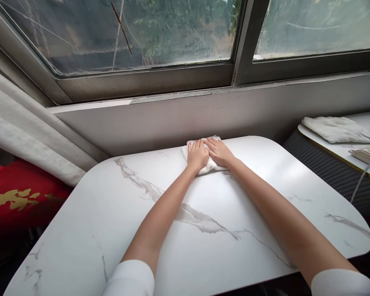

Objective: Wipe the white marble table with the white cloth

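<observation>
A folded white cloth (212, 165) lies on the white marble-patterned table (117, 226), close to its far edge by the wall. My left hand (197, 156) presses down on the cloth, its fingers stretched out over it. Beside it, my right hand (219, 152) lies flat on the same cloth, fingers pointing up and to the left, so the two hands nearly touch. Parts of the cloth are hidden beneath both palms. Both arms reach forward across the tabletop.
A window (148, 37) and low wall (154, 123) stand behind the table. At left hang a pale curtain (24, 119) and a red cloth with gold marking (33, 185). On a second table to the right are another white cloth (339, 128) and a power strip (368, 156).
</observation>
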`<state>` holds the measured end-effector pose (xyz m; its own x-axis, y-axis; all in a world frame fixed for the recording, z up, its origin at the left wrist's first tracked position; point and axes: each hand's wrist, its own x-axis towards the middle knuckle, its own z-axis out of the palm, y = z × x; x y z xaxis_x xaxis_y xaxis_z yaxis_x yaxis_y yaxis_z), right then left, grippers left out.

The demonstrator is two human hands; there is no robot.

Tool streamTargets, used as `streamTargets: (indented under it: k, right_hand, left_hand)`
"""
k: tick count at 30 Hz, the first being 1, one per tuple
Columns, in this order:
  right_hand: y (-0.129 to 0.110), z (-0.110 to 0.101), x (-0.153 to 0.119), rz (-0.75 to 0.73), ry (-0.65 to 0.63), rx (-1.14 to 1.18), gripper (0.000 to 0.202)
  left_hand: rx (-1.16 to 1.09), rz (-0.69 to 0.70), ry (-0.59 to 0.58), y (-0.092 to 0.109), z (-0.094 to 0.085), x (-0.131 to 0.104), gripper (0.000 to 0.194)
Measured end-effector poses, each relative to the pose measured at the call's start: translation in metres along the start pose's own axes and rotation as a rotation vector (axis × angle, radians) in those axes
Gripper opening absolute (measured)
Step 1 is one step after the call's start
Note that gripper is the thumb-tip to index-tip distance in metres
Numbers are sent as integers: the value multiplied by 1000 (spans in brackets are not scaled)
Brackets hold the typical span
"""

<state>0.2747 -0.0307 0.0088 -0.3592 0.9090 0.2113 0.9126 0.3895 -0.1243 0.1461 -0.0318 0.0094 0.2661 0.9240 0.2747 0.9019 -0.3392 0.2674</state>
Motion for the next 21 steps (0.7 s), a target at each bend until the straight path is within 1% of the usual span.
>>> streamTargets:
  k: [3,6,10,16,19,21]
  right_hand:
    - [4,-2,-20,30,19,-48,52]
    - [1,-6,-50,25,23,-68,51]
    - [-11,-16,-108,-1,4,-78,53]
    - [-42,-34,-204,-51,39,-110,58]
    - [-51,-45,-242,-57,69,-103,63]
    - [-50,-50,-262,-43,71,-75,63]
  left_hand:
    - [-14,37,-25,13,1,-10,46]
    - [-13,75,-35,27,-1,-33,47]
    - [-21,149,-70,48,-8,-81,50]
    - [-59,241,-149,82,-28,-164,54]
    - [-81,321,-176,97,-36,-193,56]
    - [-88,370,-189,106,-37,-204,57]
